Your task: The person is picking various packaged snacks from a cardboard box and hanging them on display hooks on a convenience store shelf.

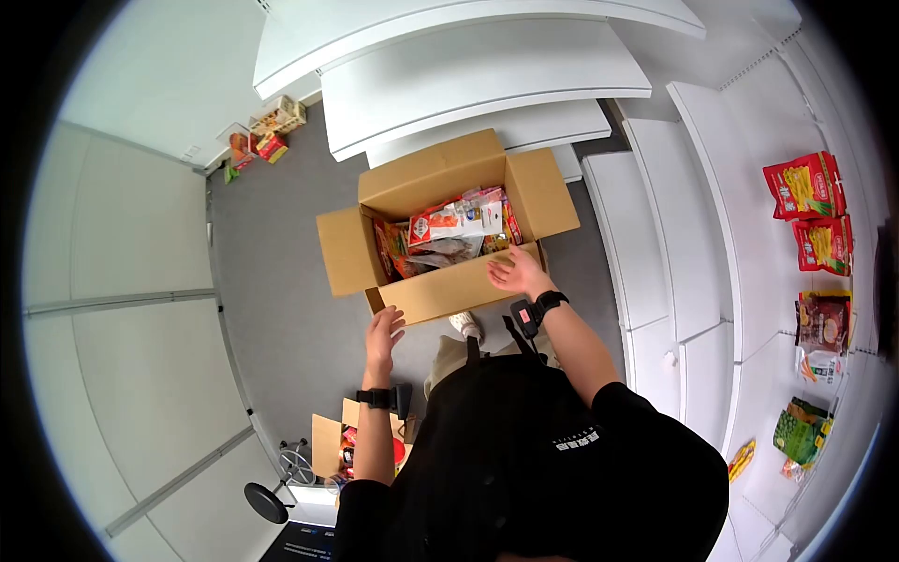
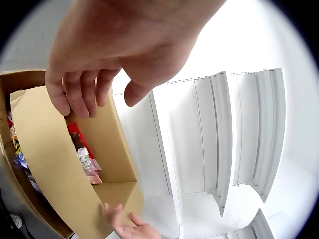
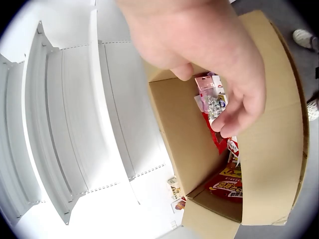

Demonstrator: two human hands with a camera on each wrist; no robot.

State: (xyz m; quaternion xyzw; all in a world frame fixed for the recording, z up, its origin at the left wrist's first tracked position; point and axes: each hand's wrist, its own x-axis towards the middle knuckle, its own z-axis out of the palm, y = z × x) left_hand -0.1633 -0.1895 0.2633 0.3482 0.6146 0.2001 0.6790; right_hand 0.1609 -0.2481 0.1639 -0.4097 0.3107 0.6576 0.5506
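An upright cardboard box (image 1: pixel 435 298) with its flaps spread holds several snack packets, a white and red one (image 1: pixel 456 219) on top. My left hand (image 1: pixel 382 339) is near the box's front left corner, fingers loosely bent and holding nothing; in the left wrist view that hand (image 2: pixel 124 55) hangs by the near flap (image 2: pixel 47 149). My right hand (image 1: pixel 521 273) is at the near flap's right end, palm partly up and empty. The right wrist view has the right hand (image 3: pixel 204 59) beside the flap (image 3: pixel 271 124), fingers curved; whether it touches the cardboard I cannot tell.
White shelves (image 1: pixel 487 70) stand beyond the box. More shelving on the right carries red snack bags (image 1: pixel 807 187) and a green bag (image 1: pixel 802 429). A second open box (image 1: pixel 327 446) is at the lower left beside a round black seat (image 1: pixel 266 503). Packages (image 1: pixel 272 147) lie in the far left corner.
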